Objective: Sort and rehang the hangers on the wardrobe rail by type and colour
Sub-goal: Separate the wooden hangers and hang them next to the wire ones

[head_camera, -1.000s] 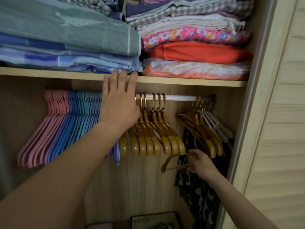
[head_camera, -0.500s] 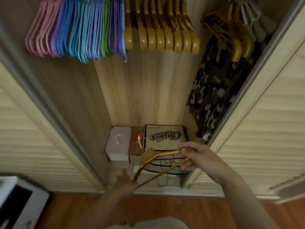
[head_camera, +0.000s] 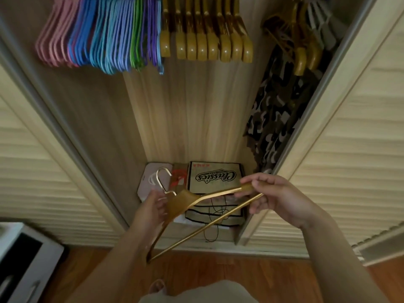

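The loose hanger (head_camera: 203, 206) is the landmark, held low in front of the open wardrobe (head_camera: 196, 119). The left hand (head_camera: 150, 208) holds it near the neck, below the hook; the right hand (head_camera: 277, 200) pinches its right end. Behind and below the hanger, boxes (head_camera: 216, 178) sit on the wardrobe floor. Above it and to the left hang the thin hangers (head_camera: 100, 33); directly above, a row of thick hangers (head_camera: 205, 40); above it and to the right, more hangers (head_camera: 306, 47) over a hanging garment (head_camera: 275, 110). Slatted doors (head_camera: 349, 149) stand on both sides of the hanger.
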### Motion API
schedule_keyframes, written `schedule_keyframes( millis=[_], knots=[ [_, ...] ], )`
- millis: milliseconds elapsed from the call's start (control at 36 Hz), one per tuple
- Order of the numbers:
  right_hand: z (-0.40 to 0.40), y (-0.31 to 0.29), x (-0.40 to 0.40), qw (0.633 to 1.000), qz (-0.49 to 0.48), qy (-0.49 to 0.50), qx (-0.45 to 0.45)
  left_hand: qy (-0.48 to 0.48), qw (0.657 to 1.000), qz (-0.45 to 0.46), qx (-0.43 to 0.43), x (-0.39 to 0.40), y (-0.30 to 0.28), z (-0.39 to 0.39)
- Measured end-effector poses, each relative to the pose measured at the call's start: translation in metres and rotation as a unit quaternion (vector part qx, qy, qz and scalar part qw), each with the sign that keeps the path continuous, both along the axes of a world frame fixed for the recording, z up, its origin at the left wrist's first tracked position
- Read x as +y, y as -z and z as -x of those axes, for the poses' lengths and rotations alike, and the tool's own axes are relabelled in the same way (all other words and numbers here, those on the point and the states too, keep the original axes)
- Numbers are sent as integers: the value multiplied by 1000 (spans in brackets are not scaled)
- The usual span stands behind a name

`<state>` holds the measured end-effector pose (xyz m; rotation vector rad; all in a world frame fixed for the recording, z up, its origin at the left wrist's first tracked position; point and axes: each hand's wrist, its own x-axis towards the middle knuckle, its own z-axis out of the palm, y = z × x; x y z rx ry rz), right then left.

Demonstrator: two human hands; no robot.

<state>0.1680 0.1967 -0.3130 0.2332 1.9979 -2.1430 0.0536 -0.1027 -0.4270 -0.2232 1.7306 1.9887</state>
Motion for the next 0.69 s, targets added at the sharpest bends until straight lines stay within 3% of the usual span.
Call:
schedule_keyframes(
  millis=[306,694],
  knots=[
    [-2,12,12,998,55,-25,28,-67,989,-88,101,6,-44,11],
    [2,16,13,997,53,-45,46,-125,986,-66,87,21,-44,5]
  ],
)
